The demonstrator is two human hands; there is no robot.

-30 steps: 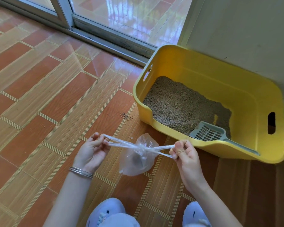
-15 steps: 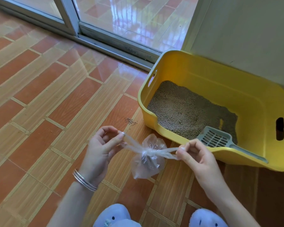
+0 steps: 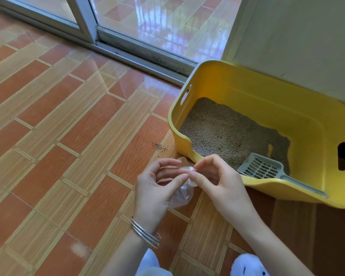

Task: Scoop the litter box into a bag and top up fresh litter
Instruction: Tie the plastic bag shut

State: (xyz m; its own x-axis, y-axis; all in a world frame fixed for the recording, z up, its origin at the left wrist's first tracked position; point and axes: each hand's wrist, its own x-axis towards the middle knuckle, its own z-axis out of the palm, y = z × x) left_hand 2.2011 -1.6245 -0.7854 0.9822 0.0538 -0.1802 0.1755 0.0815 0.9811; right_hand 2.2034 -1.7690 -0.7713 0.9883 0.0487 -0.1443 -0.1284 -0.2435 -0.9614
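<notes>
A small clear plastic bag (image 3: 181, 197) hangs between my hands, just in front of the yellow litter box (image 3: 247, 92). My left hand (image 3: 157, 188) and my right hand (image 3: 217, 180) meet at the bag's knotted top, each pinching the twisted plastic there. Most of the bag is hidden behind my fingers. The box holds grey-brown litter (image 3: 223, 130) spread over its left and middle floor. A grey slotted scoop (image 3: 261, 168) lies in the box's near right corner, its handle resting on the front rim.
A few spilled litter grains (image 3: 159, 146) lie on the tiled floor left of the box. A sliding glass door track (image 3: 139, 50) runs along the back. A pale wall (image 3: 297, 40) stands behind the box. My light slippers (image 3: 249, 264) show at the bottom edge.
My hands, pulling the bag's ends apart a second ago, have come together at the knot. The bag now hangs mostly behind my fingers, closer to the box.
</notes>
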